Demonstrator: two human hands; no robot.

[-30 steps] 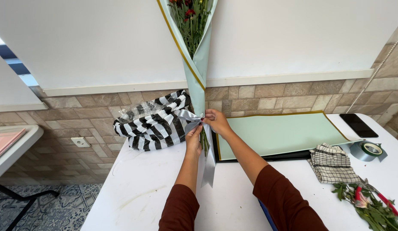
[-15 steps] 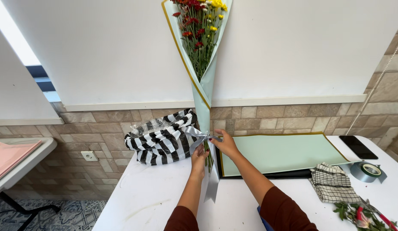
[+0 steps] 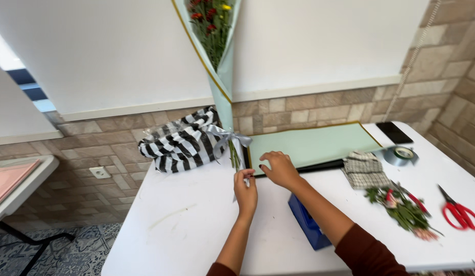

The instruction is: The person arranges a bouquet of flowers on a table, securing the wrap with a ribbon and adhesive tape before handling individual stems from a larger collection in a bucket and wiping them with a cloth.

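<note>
Head view of a bouquet being wrapped on a white table. Far left of the fingers, against the brick wall, lies a black-and-white striped bag. Directly above the fingers stands the bouquet, upright and leaning on the wall, its red and yellow flowers sleeved in a pale green cone with a gold edge. A grey ribbon bow is already knotted around the neck of the cone, just above the bare stems.

The left hand pinches the hanging tail of the ribbon between thumb and fingertips, just below the stems. The right hand, just beside it, hovers with fingers loosely curled and holds nothing; its fingertips are near a flat sheet of pale green wrapping paper.

Further right of the fingers lie a checked cloth, a roll of tape, loose cut flowers and red scissors.

Judged from this layout, sleeving and tying are done; the ribbon tails appear untrimmed, and only tidying seems left.
</note>
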